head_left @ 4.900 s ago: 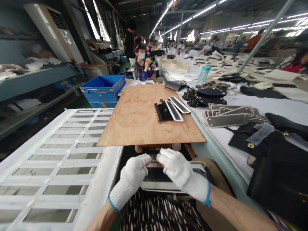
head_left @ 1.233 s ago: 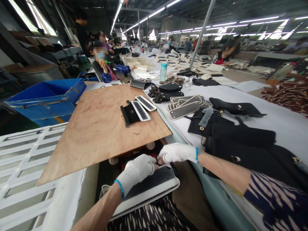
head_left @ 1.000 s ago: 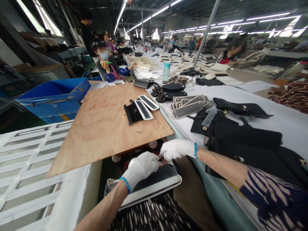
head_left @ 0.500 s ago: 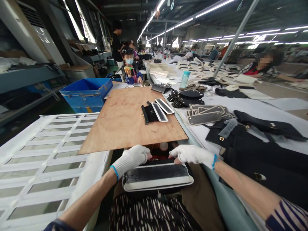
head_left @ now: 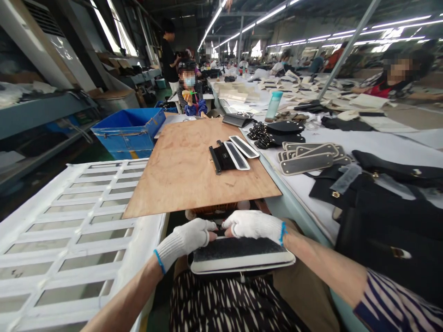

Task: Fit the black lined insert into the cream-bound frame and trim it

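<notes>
On my lap lies a black handbag piece with a dark flat panel and white borders along its edges. My left hand, in a white knit fingerless glove with a blue cuff, has its fingers closed on the piece's far edge at the left. Close beside it, my right hand, gloved the same way, pinches that edge near the middle. What lies right between the fingertips is too small to make out. Just beyond, on a wooden board, rests a similar black piece with white-edged panels.
To the left stands a white slatted rack, with a blue bin behind it. The right-hand table carries stacked grey panels, black bag parts and a teal bottle. A masked person sits beyond the board.
My right hand has moved left along the far edge, closer to my left hand. The whole view has shifted slightly, so the surroundings appear a little further right.
</notes>
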Demonstrator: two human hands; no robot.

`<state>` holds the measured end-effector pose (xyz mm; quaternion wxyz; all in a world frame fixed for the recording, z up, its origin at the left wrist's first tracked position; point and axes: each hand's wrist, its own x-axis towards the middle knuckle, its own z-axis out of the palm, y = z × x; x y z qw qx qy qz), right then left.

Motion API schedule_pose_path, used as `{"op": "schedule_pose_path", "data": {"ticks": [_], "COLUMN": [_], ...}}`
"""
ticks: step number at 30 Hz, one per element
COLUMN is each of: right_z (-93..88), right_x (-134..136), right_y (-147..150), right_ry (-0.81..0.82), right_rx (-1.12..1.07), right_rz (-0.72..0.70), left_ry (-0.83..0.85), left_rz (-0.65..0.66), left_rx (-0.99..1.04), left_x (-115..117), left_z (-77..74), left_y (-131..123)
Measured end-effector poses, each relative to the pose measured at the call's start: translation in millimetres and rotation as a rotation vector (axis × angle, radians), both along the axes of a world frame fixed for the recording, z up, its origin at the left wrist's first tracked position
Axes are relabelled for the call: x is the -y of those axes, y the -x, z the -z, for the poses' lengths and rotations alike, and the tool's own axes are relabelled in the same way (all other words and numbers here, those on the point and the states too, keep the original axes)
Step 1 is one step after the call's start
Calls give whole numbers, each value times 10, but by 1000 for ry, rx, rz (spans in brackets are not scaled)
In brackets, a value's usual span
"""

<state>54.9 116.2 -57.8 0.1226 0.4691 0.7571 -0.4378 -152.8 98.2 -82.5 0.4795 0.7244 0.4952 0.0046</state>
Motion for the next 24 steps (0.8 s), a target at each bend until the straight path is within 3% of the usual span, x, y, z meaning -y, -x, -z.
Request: {"op": "schedule_pose_path", "data": {"ticks": [7, 11, 13, 14, 17, 20, 24], "right_z": [23, 9, -22, -40, -55, 63, 313], "right_x": [-9, 258, 468, 587, 954, 1230, 1353], "right_y": [82, 24, -47, -96, -282, -479, -646], "right_ry": [-64, -325, -449, -514, -700, -798, -919], "right_rx": [-15, -44, -65, -87, -179, -189, -127], "right_rz": [-6, 158, 221, 244, 266, 227, 176], "left_ry": [12, -149, -315, -410, -636, -578, -535], "left_rz": [-46, -240, -325, -318, -61, 117, 168], "left_rx": [140, 170, 135, 95, -141, -333, -429], "left_x": [28, 238, 427, 534, 830, 1007, 1076], "left_z": [154, 59, -41, -92, -200, -218, -148], "left_y": [36, 79, 102, 110, 116, 110, 151]}}
